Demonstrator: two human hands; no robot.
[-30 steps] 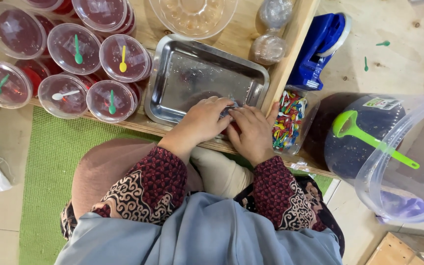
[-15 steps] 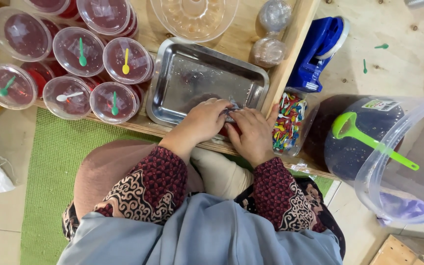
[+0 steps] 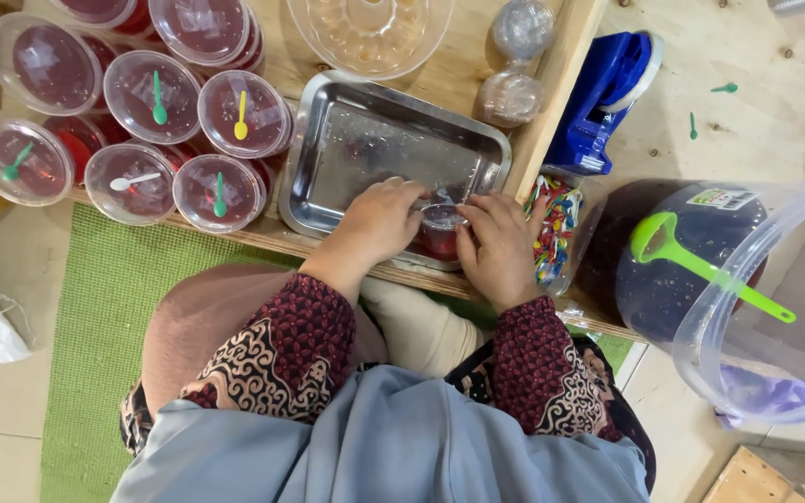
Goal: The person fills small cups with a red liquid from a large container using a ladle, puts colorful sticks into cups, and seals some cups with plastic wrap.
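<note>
I have a small clear cup of red jelly (image 3: 440,231) at the near edge of the steel tray (image 3: 365,121), my left hand (image 3: 379,222) and right hand (image 3: 500,244) both clamped on it, seemingly pressing its lid down. Next calls for even pressure round the rim. Lidded cups with spoons (image 3: 221,191) crowd the bench's left end; a blue tape dispenser (image 3: 603,102) sits past its right edge
</note>
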